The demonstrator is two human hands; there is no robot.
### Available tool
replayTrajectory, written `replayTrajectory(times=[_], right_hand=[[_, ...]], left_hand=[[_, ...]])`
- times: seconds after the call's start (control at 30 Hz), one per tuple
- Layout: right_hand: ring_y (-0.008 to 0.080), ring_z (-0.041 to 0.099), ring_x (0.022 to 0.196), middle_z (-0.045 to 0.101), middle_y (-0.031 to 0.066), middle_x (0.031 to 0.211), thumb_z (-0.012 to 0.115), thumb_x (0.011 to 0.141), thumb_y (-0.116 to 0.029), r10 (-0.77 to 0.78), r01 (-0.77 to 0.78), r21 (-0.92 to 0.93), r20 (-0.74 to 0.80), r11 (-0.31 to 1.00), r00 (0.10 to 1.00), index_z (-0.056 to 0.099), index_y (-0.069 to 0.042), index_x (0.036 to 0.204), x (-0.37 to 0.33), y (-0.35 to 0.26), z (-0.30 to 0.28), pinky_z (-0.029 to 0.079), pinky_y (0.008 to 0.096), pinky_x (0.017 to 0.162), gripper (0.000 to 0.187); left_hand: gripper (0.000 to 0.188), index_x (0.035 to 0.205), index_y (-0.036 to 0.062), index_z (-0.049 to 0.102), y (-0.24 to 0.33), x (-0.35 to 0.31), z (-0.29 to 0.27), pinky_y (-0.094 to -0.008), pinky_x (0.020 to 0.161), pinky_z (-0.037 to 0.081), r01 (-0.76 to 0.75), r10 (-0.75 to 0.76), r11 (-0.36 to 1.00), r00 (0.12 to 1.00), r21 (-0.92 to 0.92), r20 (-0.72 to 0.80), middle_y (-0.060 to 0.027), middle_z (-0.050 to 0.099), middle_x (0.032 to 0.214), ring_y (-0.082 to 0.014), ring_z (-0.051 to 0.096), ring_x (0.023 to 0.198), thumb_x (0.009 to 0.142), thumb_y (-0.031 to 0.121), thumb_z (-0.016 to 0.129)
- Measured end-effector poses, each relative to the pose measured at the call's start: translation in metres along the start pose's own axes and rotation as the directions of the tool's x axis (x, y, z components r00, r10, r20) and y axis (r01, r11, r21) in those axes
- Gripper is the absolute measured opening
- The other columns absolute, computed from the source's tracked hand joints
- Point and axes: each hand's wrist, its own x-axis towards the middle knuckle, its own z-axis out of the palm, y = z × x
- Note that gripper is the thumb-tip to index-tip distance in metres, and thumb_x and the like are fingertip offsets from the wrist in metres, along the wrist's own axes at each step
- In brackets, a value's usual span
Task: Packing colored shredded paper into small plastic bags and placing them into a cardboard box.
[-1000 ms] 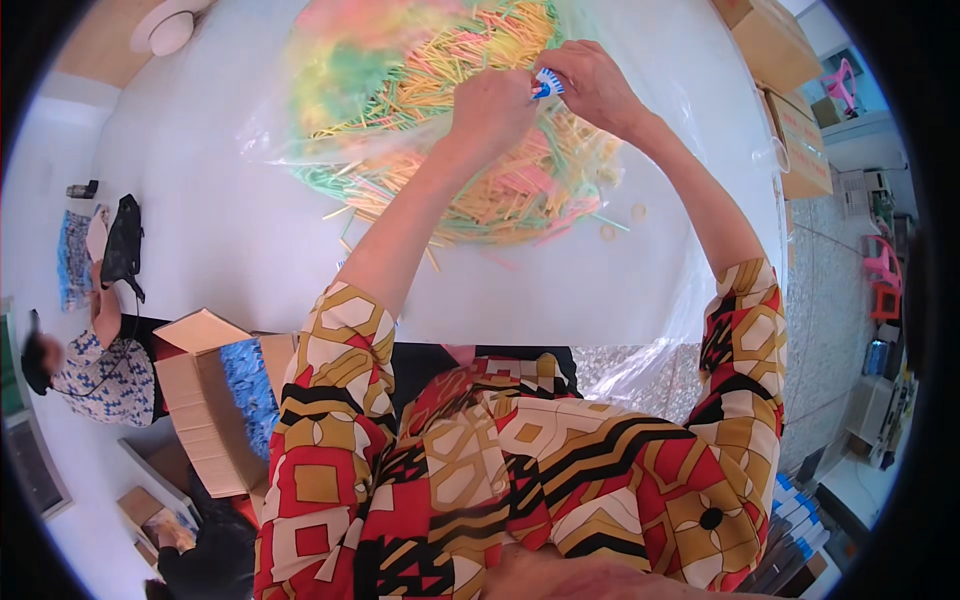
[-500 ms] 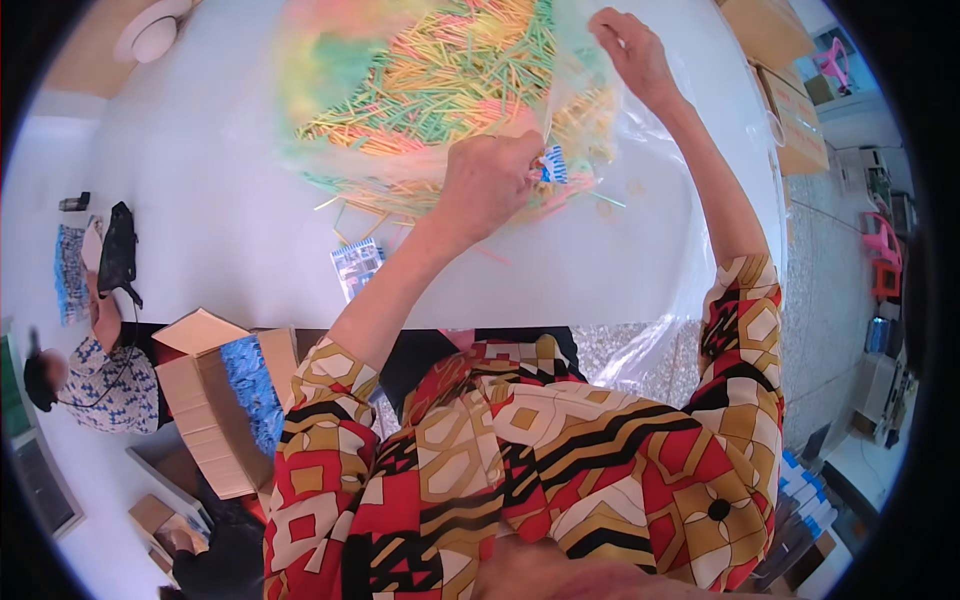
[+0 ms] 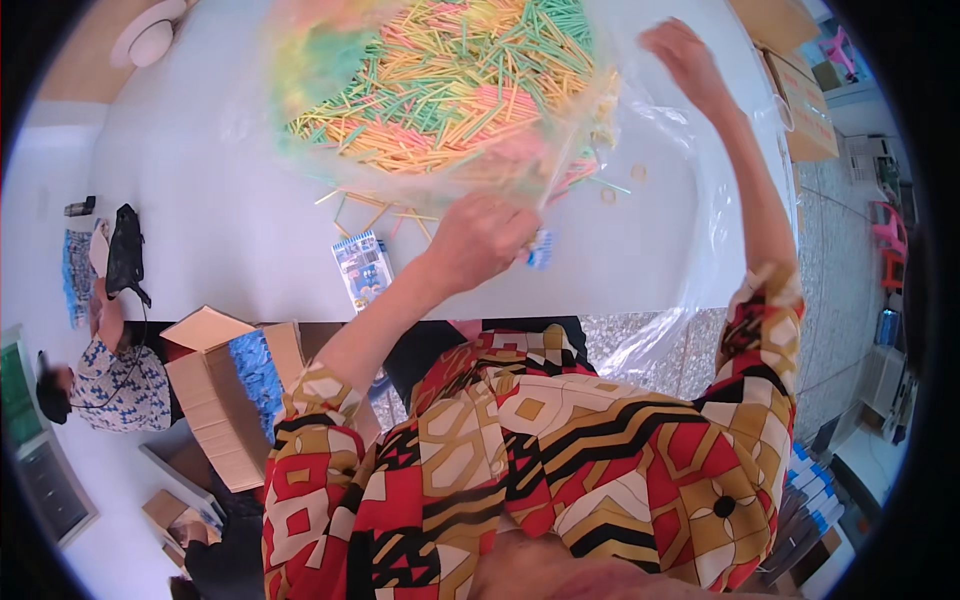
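Left hand has the packet, right hand up by the sticks!
Here's the left hand (image 3: 485, 240), fingers closed on a small blue-and-white packet (image 3: 540, 250) over the near part of the table (image 3: 630, 270), its striped end poking out to the right; whether it pinches the clear plastic (image 3: 566, 172) too, I can't tell. Up goes the eye to the right hand (image 3: 688, 62), apart from the packet, right of the heaped coloured sticks (image 3: 450, 100), fingers bent, but blur hides whether they pinch anything. A flat packet (image 3: 362, 272) lies by the left forearm. This looks like the packet-handling step, perhaps filling or closing it; the next move seems to call for a steady left grip and a clear path past loose sticks.
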Motion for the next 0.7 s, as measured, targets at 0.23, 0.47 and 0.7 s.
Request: replayTrajectory(times=[0.23, 0.47, 0.7], right_hand=[[0.0284, 0.059, 0.085, 0.062, 0.0119, 0.092, 0.056, 0.084, -0.004, 0.152, -0.179, -0.235, -0.129, 0.955, 0.98, 0.061, -0.002, 0.091, -0.059, 0.051, -0.015, 0.047, 0.0341, 0.076, 0.008], [0.0291, 0.056, 0.101, 0.061, 0.0114, 0.103, 0.059, 0.081, -0.002, 0.048, -0.076, -0.235, -0.123, 0.969, 0.991, 0.06, -0.004, 0.102, -0.025, -0.032, 0.009, 0.047, 0.0349, 0.085, 0.021], [0.0307, 0.055, 0.103, 0.058, 0.0109, 0.107, 0.063, 0.079, -0.002, -0.09, 0.088, 0.198, 0.005, 0.976, 0.996, 0.058, -0.004, 0.106, -0.041, -0.159, 0.05, 0.047, 0.0366, 0.086, 0.028]], left_hand=[[0.021, 0.077, 0.0083, 0.055, 0.03, -0.044, -0.008, -0.0344, 0.059, 0.045, 0.124, -0.081, 0.972, 0.974, -0.201, 0.21, -0.0042, 0.055, 0.063, -0.0228, 0.057, 0.061, 0.06, 0.011, 0.065], [0.021, 0.077, 0.0076, 0.054, 0.043, -0.078, 0.001, -0.0355, 0.057, 0.045, 0.151, -0.082, 0.971, 0.939, -0.185, 0.334, -0.0047, 0.053, 0.061, -0.0233, 0.056, 0.06, 0.06, 0.012, 0.065], [0.021, 0.077, 0.0086, 0.051, 0.022, -0.074, 0.022, -0.0371, 0.056, 0.045, 0.173, -0.123, 0.977, 0.933, -0.123, 0.338, -0.0063, 0.053, 0.06, -0.0263, 0.057, 0.059, 0.062, 0.011, 0.065]])
